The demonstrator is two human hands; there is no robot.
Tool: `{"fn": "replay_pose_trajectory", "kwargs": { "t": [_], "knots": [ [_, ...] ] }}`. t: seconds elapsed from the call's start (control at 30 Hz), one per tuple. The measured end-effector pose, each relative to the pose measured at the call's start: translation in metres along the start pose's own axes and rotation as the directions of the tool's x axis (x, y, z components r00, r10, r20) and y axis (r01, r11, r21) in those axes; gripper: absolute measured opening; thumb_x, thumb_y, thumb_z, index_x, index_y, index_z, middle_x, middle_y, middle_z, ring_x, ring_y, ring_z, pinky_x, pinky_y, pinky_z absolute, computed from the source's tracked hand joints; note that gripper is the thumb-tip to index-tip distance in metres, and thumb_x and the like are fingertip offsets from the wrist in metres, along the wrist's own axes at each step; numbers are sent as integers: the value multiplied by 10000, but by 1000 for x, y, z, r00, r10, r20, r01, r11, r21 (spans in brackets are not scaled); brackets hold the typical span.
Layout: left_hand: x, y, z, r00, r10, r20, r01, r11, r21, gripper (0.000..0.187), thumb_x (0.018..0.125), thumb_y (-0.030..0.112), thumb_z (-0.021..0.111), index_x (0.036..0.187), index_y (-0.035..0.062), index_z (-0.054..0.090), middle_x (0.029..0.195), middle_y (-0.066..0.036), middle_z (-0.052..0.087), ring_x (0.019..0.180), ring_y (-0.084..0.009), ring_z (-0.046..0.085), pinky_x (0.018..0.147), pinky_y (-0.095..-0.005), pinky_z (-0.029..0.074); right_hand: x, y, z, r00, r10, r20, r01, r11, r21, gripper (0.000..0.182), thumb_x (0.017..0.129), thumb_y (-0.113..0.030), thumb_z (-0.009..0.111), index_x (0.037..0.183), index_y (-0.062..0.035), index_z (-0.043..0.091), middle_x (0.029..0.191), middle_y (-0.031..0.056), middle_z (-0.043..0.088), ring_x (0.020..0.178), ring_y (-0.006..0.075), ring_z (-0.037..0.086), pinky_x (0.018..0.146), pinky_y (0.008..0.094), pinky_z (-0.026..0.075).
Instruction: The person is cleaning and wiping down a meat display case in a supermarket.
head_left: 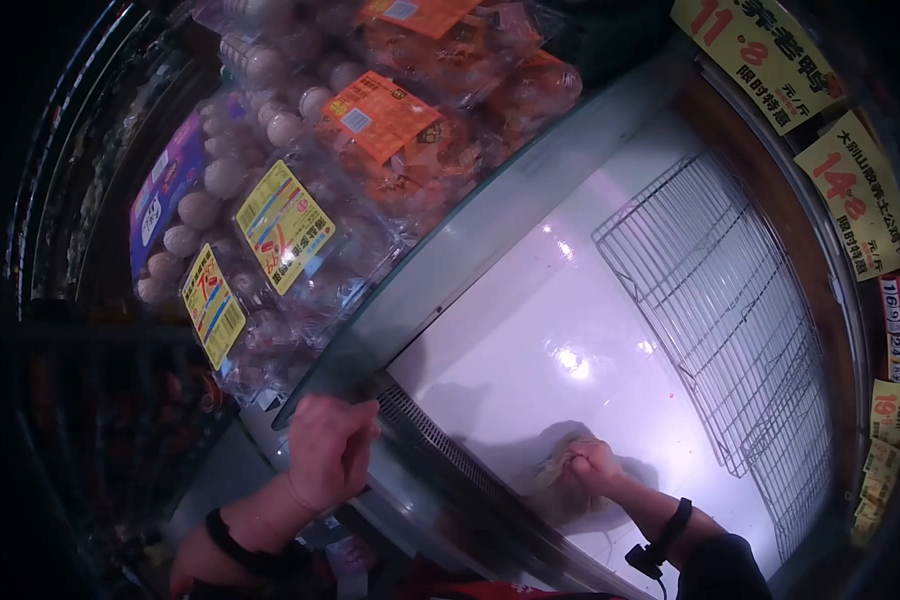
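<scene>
My right hand (594, 464) is closed round a bunched, pale yellowish cloth (558, 492), which rests on the white floor (510, 330) of a display case. Shadows of the hand and cloth fall beside them. Curled into a loose fist, my left hand (327, 452) is just outside the case's near corner, by the dark vent strip (435, 430). No object shows in its fingers. Dark bands circle both wrists, and a cable hangs from the right one.
Wire racks (710, 290) lie along the case's right side. Yellow price signs (855, 195) line the right rim. Beyond the glass edge (440, 240) are packed eggs (225, 178) and orange-labelled bags (390, 115), with yellow tags (285, 228) in front.
</scene>
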State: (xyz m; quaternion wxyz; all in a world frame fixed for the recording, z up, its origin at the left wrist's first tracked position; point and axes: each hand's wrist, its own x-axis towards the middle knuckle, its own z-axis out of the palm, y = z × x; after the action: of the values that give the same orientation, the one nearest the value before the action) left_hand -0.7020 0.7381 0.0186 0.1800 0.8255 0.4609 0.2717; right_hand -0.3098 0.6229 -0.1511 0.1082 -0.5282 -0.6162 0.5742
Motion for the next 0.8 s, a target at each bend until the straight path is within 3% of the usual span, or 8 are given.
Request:
{"fn": "replay_pose_trajectory", "kwargs": {
  "t": [0.07,0.23,0.33,0.4,0.5,0.6,0.73,0.8],
  "knots": [
    [-1,1,0,1000,-19,12,20,1000,-9,397,720,-63,673,1100,42,624,779,-25,631,690,-238,597,651,-378,418,14,1,-25,957,256,-133,-167,868,468,300,866,-95,383,890,20,660,868,146,683,811,187,630,771,304,508],
    [3,-3,-2,998,-11,57,12,1000,-16,386,721,-59,677,1091,39,631,778,-36,628,678,-242,589,638,-377,415,109,-33,-121,954,53,-295,131,812,569,301,964,-269,503,1071,-11,615,922,118,675,840,214,641,804,328,517],
    [1,-2,-2,997,-21,76,22,1000,-17,386,717,-63,678,1086,39,629,776,-28,630,667,-238,583,613,-374,404,159,-41,-132,909,-286,-304,166,916,-365,452,947,-403,565,1244,-62,584,1223,141,606,1161,284,540,1012,412,413],
    [0,-4,-1,997,-21,69,22,1000,-17,387,714,-66,678,1083,40,629,771,-18,631,660,-232,580,601,-371,396,188,-28,-117,839,-544,2,267,408,-873,524,928,-406,597,1348,-96,545,1404,148,513,1370,330,396,1154,460,278],
    [3,0,0,998,-30,51,30,999,-13,389,710,-71,681,1079,37,624,759,-3,629,648,-219,578,590,-366,386,240,-26,-128,894,-426,-141,154,587,-795,599,891,-407,624,1405,-121,507,1506,113,407,1480,313,215,1207,517,132],
    [3,-2,-2,997,-20,68,22,999,-31,404,709,-71,684,1093,33,613,753,2,629,637,-210,574,591,-361,388,257,-54,-89,907,-239,-346,-146,592,-792,592,869,-389,641,1399,-152,520,1491,96,435,1470,317,247,1203,509,160],
    [5,-3,-3,998,-7,61,10,999,-39,419,714,-75,678,1110,32,596,756,0,635,635,-209,574,596,-359,391,152,-14,-29,891,-449,73,305,470,-828,561,822,-306,690,1357,-197,560,1456,44,476,1438,282,326,1183,497,240],
    [2,-1,-1,999,-7,36,8,999,-31,426,716,-77,673,1120,29,588,757,-3,638,636,-215,574,604,-361,395,146,-10,-57,916,-396,57,269,504,-821,561,813,-291,696,1352,-209,565,1461,34,474,1436,274,334,1184,491,240]
  ]
}}
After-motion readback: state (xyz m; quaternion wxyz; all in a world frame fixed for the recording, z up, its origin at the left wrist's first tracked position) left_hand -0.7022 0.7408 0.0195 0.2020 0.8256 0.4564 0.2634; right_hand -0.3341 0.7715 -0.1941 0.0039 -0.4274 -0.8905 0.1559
